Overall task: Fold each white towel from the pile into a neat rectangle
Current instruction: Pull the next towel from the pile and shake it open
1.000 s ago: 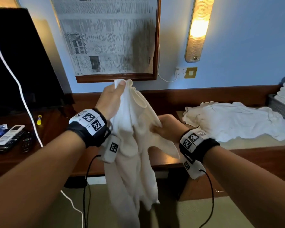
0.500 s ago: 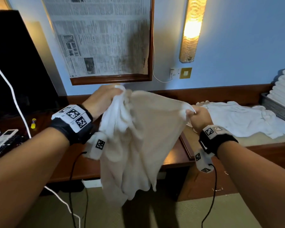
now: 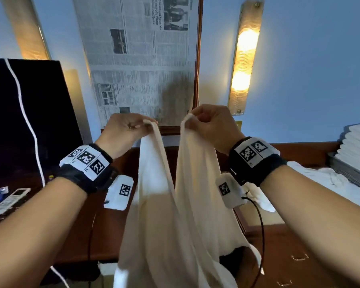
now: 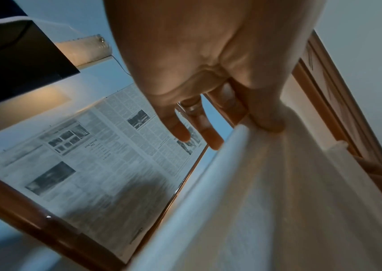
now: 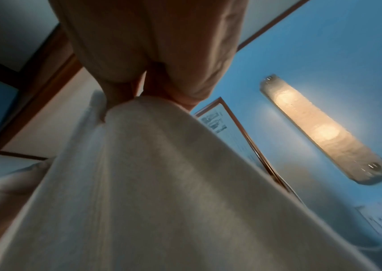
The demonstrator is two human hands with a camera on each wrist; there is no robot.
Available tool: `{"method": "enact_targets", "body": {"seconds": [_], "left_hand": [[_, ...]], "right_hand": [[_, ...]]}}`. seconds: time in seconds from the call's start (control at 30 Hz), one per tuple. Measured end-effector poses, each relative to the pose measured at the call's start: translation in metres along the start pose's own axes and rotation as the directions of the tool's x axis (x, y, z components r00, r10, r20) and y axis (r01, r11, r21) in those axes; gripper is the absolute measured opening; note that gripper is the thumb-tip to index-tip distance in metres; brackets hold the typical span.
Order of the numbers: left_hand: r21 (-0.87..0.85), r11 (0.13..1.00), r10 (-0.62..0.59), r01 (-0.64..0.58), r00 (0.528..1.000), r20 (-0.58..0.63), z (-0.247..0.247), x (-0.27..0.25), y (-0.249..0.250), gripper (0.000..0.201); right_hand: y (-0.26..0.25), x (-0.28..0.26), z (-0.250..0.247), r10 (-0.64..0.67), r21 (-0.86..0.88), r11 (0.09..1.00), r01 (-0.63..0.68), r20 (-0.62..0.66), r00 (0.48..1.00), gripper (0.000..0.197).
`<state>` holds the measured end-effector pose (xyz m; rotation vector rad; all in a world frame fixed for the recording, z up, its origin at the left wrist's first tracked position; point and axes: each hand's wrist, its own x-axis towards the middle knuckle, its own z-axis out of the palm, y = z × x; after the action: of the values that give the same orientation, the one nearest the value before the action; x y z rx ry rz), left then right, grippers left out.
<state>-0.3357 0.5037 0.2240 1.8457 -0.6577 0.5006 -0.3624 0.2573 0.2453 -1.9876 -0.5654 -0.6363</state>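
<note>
Both hands, left hand [image 3: 125,129] and right hand [image 3: 211,126], pinch a towel [image 3: 175,221] corner each (cloth hanging below them). Step: halving the towel. Next, I judge, corners must meet squarely.

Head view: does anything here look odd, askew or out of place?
Newspaper fills the wall frame, an odd thing to see there. Otherwise nothing stands out: the left hand and right hand pinch the towel by two corners; it hangs unfolded.
</note>
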Motion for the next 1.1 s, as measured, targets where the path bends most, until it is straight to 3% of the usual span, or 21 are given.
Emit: {"method": "enact_targets", "body": {"seconds": [0.13,0.27,0.43,0.6,0.83,0.9,1.0,1.1], "left_hand": [[-0.157,0.987,0.015,-0.031,0.995,-0.102,0.004,0.008,0.022,0.03],[-0.243,0.966,0.075,-0.086,0.996,-0.055,0.006,0.011,0.038,0.041],[-0.263,0.955,0.145,-0.14,0.989,-0.001,0.002,0.013,0.049,0.013],[-0.25,0.952,0.185,-0.179,0.983,0.0,-0.003,0.018,0.053,0.01],[-0.298,0.945,0.129,-0.135,0.991,-0.038,-0.007,0.018,0.051,0.009],[-0.304,0.947,0.089,-0.105,0.994,-0.065,-0.009,0.017,0.045,0.026],[-0.336,0.942,-0.004,-0.014,0.999,-0.054,-0.01,0.011,0.038,0.039],[-0.352,0.933,-0.083,0.08,0.997,0.007,-0.006,0.001,0.03,0.03]], "right_hand": [[-0.032,0.009,0.002,-0.064,0.08,0.995,0.059,0.061,0.996,0.014],[-0.051,0.015,-0.001,-0.128,0.03,0.992,0.125,0.168,0.977,0.031],[-0.067,0.017,-0.003,-0.157,-0.014,0.987,0.161,0.164,0.974,0.019],[-0.075,0.021,-0.002,-0.154,-0.01,0.988,0.157,0.14,0.978,0.022],[-0.074,0.027,0.01,-0.153,0.044,0.988,0.148,0.145,0.978,0.017],[-0.07,0.024,0.016,-0.108,0.133,0.988,0.08,0.213,0.971,0.013],[-0.06,0.017,0.028,0.0,0.326,0.938,-0.121,0.348,0.938,0.021],[-0.052,0.008,0.04,0.059,0.41,0.884,-0.225,0.381,0.923,0.021]]}}
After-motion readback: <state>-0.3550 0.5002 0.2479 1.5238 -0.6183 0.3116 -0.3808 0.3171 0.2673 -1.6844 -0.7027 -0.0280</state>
